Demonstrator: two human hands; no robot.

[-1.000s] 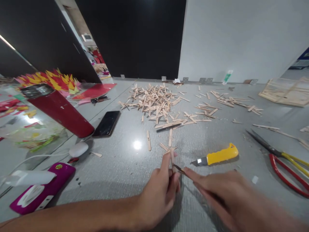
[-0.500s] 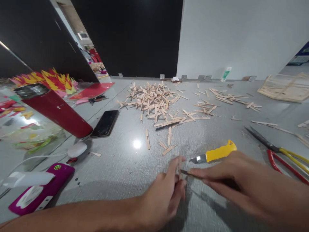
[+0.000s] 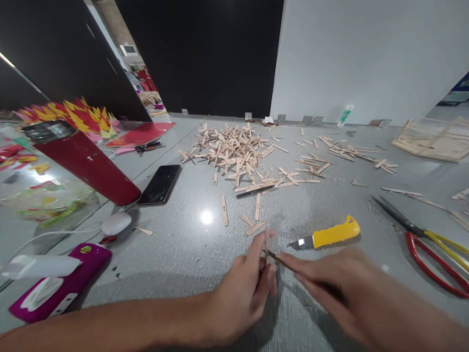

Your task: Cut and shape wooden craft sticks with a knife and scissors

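My left hand (image 3: 246, 288) pinches a short wooden craft stick (image 3: 267, 246), held upright between thumb and fingers. In my right hand (image 3: 330, 283) is a slim dark-tipped tool (image 3: 279, 260), gripped like a pen; its exact kind is hard to make out. The tool's tip meets or crosses the craft stick; whether it cuts into it I cannot tell. Just beyond my right hand lies a yellow-handled utility knife (image 3: 333, 235), blade pointing left. Loose craft sticks (image 3: 256, 227) rest on the grey table (image 3: 176, 254) ahead of my left hand.
A pile of craft sticks (image 3: 230, 149) spreads across the back, with a black pen-like tool (image 3: 254, 191) before it. Scissors (image 3: 414, 227) with red and yellow handles lie right. Leftward are a phone (image 3: 161, 185), a red flask (image 3: 88, 166) and a purple power strip (image 3: 62, 288).
Both hands have shifted slightly left, carrying the craft stick and the slim tool. More of the scissors' red handle shows beside my right hand.
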